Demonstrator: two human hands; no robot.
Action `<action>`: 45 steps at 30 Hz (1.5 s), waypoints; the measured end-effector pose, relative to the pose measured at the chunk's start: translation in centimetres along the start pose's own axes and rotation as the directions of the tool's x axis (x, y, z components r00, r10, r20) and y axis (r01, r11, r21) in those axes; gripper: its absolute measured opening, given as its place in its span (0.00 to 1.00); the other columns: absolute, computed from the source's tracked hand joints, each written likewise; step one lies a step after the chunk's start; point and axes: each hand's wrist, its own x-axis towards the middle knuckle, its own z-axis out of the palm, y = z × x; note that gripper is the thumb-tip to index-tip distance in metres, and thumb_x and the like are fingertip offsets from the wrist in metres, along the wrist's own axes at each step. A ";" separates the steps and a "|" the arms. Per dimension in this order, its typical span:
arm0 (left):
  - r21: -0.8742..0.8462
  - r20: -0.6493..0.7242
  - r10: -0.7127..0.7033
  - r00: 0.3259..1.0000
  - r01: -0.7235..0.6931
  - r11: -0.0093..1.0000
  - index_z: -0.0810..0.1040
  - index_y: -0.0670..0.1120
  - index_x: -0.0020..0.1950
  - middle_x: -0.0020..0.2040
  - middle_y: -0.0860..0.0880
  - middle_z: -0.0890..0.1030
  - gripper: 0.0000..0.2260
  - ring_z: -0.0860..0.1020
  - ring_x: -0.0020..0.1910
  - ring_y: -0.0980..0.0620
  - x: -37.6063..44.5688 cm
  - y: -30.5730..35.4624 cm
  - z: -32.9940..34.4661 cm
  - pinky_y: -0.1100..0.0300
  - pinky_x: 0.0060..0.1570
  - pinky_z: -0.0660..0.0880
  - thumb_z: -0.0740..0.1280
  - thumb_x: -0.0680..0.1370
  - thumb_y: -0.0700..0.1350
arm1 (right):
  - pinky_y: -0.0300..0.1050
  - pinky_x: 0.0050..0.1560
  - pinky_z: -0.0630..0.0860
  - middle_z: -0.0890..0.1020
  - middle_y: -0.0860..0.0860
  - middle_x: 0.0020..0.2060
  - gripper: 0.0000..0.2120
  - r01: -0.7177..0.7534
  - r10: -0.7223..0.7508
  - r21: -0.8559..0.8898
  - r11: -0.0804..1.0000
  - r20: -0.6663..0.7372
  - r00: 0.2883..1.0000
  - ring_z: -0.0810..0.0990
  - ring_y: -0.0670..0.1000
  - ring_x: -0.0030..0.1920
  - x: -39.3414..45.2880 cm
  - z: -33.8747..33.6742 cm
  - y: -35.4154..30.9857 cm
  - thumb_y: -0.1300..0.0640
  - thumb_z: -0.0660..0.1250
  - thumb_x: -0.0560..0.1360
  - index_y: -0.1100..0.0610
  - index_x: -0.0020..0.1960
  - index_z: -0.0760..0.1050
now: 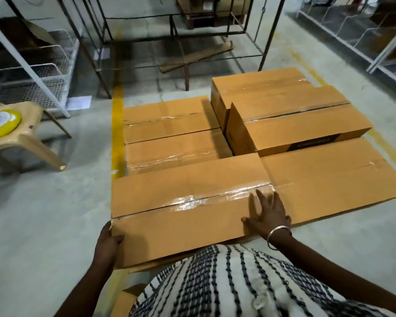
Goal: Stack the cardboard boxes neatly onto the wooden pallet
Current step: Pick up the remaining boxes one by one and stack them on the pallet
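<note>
The nearest cardboard box (181, 213) lies at the stack's front-left edge, level with its right-hand neighbour box (334, 179); left hand (109, 242) grips its near-left corner, right hand (269, 216) presses flat with spread fingers on top, apparently squaring it; the pallet is hidden.

No text reads clearly — the box's black label (311, 144) is blurred.

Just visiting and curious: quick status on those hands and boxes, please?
Left hand grips near box at its left corner. Right hand flat on its top, fingers spread. Two boxes stacked higher at back right. Nothing blocking.
</note>
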 end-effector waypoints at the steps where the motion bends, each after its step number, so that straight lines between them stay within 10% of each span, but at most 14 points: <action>1: 0.006 -0.018 0.005 1.000 -0.004 1.000 0.67 0.51 0.75 0.70 0.43 0.74 0.28 0.74 0.64 0.39 -0.1 -0.1 -0.3 0.42 0.62 0.72 0.66 0.76 0.35 | 0.72 0.70 0.56 0.42 0.52 0.80 0.48 0.054 -0.051 -0.050 0.997 0.061 0.997 0.46 0.60 0.79 0.3 0.0 -0.2 0.28 0.69 0.65 0.32 0.77 0.47; 8: 0.092 -0.013 -0.051 0.999 0.052 0.994 0.69 0.47 0.74 0.70 0.42 0.74 0.25 0.73 0.66 0.39 -0.7 -2.3 0.1 0.43 0.65 0.71 0.63 0.81 0.57 | 0.73 0.71 0.55 0.39 0.54 0.80 0.46 0.106 -0.072 -0.165 0.981 0.200 0.977 0.41 0.64 0.79 2.1 0.0 -0.6 0.26 0.66 0.67 0.32 0.77 0.45; 16: -0.012 -0.009 -0.006 1.000 0.006 1.000 0.70 0.49 0.73 0.68 0.45 0.75 0.19 0.74 0.64 0.41 -2.6 -2.6 0.2 0.43 0.65 0.72 0.61 0.82 0.51 | 0.76 0.68 0.51 0.30 0.56 0.77 0.56 0.502 -0.338 -0.426 0.753 0.404 0.850 0.34 0.68 0.77 -0.6 0.8 -5.1 0.18 0.64 0.53 0.23 0.69 0.30; 23: 0.003 0.000 0.009 1.000 -0.009 1.000 0.69 0.51 0.74 0.69 0.46 0.76 0.19 0.74 0.65 0.42 -3.2 -2.6 0.0 0.44 0.65 0.72 0.61 0.82 0.50 | 0.75 0.69 0.58 0.36 0.58 0.79 0.50 0.564 -0.366 -0.445 0.696 0.457 0.811 0.39 0.71 0.77 -1.8 1.4 -7.1 0.32 0.71 0.66 0.23 0.70 0.34; 45: 0.058 -0.118 -0.050 0.992 0.057 0.997 0.70 0.50 0.74 0.69 0.44 0.76 0.34 0.73 0.66 0.39 -6.9 -1.0 0.5 0.43 0.67 0.69 0.56 0.67 0.53 | 0.72 0.64 0.67 0.48 0.63 0.78 0.49 0.682 -0.472 -0.489 0.544 0.494 0.730 0.52 0.72 0.75 -1.3 0.8 -6.4 0.23 0.64 0.64 0.26 0.72 0.35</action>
